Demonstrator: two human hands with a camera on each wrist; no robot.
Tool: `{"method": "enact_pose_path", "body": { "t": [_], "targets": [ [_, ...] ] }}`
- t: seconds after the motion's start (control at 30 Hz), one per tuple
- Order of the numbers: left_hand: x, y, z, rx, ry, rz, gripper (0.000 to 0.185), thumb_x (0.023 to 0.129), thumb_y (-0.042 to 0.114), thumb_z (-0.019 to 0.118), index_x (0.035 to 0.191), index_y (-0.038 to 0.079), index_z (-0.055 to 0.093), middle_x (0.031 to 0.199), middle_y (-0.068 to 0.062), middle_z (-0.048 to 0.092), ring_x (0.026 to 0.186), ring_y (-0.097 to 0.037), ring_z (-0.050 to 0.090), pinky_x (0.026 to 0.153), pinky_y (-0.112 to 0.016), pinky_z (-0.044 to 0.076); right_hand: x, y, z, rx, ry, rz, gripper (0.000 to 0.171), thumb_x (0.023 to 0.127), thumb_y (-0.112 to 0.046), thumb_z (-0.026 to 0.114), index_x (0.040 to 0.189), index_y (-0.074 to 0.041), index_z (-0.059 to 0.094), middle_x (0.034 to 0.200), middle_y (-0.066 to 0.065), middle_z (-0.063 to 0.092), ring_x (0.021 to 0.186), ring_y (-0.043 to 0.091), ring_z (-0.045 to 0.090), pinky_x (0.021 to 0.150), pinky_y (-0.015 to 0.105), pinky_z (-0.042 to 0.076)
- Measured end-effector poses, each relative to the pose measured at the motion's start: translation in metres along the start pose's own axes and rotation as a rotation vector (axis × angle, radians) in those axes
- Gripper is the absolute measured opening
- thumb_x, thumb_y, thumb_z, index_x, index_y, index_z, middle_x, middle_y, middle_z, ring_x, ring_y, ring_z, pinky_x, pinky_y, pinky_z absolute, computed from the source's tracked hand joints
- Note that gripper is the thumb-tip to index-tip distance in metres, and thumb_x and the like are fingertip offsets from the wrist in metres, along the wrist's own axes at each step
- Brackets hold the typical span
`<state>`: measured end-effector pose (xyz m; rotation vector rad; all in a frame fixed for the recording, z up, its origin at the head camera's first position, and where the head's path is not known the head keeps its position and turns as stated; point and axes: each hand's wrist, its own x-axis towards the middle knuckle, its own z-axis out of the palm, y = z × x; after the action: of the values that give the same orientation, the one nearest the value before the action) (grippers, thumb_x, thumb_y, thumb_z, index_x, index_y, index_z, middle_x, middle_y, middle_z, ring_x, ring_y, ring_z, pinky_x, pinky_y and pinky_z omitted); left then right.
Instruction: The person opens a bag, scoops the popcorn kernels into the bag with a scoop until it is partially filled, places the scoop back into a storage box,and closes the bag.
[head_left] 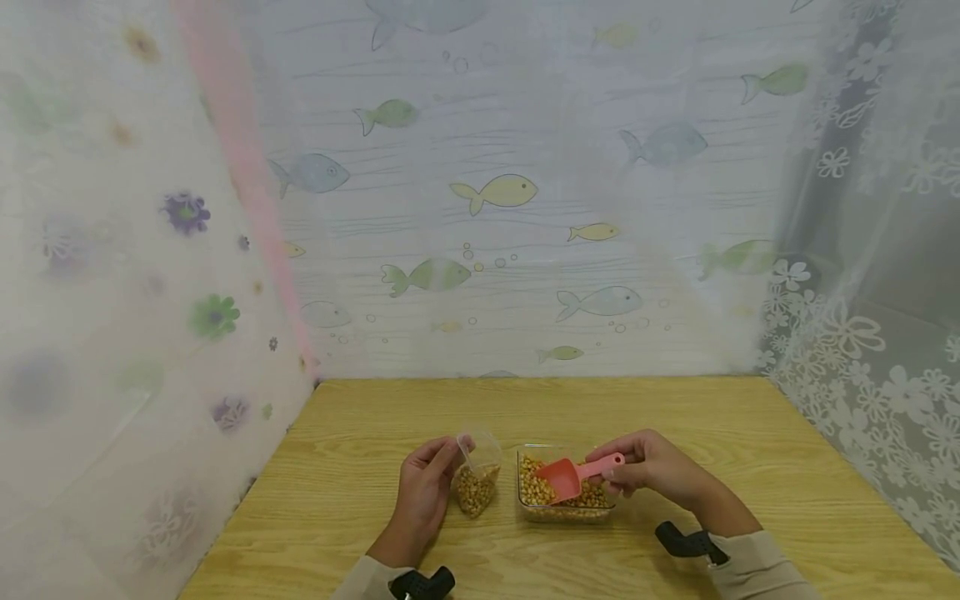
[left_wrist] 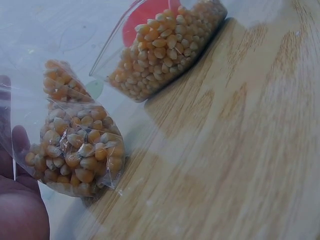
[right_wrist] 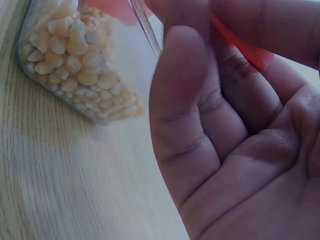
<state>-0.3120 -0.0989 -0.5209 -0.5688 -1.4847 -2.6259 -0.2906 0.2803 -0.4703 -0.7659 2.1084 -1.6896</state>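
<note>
Wooden table (head_left: 360,467), fish-print curtain (head_left: 495,192); left grip (head_left: 423,487) pinching bag (head_left: 476,483), right grip (head_left: 648,462) holding scoop (head_left: 570,477).

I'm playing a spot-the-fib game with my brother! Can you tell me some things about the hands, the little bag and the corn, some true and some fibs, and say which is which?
1. The left hand holds a small clear bag with corn kernels in it. True.
2. The right hand holds a blue spoon. False: it holds a pink scoop by its handle.
3. The scoop's bowl is over the clear container of kernels. True.
4. The container is empty. False: kernels fill much of it.
5. The bag lies flat on the far side of the wooden table. False: the left hand holds it up right beside the container.
</note>
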Motion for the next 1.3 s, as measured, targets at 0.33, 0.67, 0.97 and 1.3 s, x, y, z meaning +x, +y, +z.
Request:
{"method": "enact_pose_path", "body": {
  "t": [0.33,0.67,0.97,1.3],
  "targets": [
    [0.0003,-0.0007,-0.0008,-0.01,0.002,0.008,0.026,0.105,0.004,0.058,0.102,0.014,0.082,0.105,-0.001,0.081,0.105,-0.014,0.074,0.099,-0.028,0.056,0.0032,-0.0006,0.0043,0.046,0.013,0.02,0.038,0.104,-0.008,0.061,0.137,0.01,0.06,0.098,0.024,0.077,0.07,0.013,0.07,0.061,0.028,0.057],
    [-0.0007,0.0005,0.0008,-0.016,-0.002,0.001,0.026,0.106,0.004,0.057,0.103,0.014,0.082,0.105,-0.001,0.08,0.104,-0.014,0.074,0.098,-0.029,0.056,0.0036,0.0005,0.0051,0.007,-0.015,0.031,0.039,0.103,-0.007,0.061,0.138,0.01,0.059,0.079,0.015,0.072,0.06,0.013,0.058,0.055,0.031,0.05],
    [-0.0016,0.0019,0.0029,-0.017,0.001,-0.006,0.025,0.105,0.005,0.059,0.103,0.014,0.082,0.105,-0.001,0.08,0.104,-0.013,0.074,0.096,-0.028,0.057,0.0056,-0.0004,0.0093,0.026,0.011,0.058,0.039,0.103,-0.01,0.063,0.136,0.011,0.06,0.081,0.015,0.073,0.057,0.01,0.058,0.053,0.028,0.045],
    [-0.0014,0.0005,0.0024,-0.015,0.005,0.0,0.027,0.106,0.004,0.057,0.102,0.014,0.082,0.106,-0.001,0.081,0.104,-0.014,0.074,0.097,-0.029,0.057,0.0054,0.0025,0.0078,0.136,-0.009,0.024,0.044,0.103,-0.005,0.059,0.138,0.021,0.052,0.099,0.009,0.08,0.049,0.003,0.04,0.047,0.033,0.029]
  ]
}}
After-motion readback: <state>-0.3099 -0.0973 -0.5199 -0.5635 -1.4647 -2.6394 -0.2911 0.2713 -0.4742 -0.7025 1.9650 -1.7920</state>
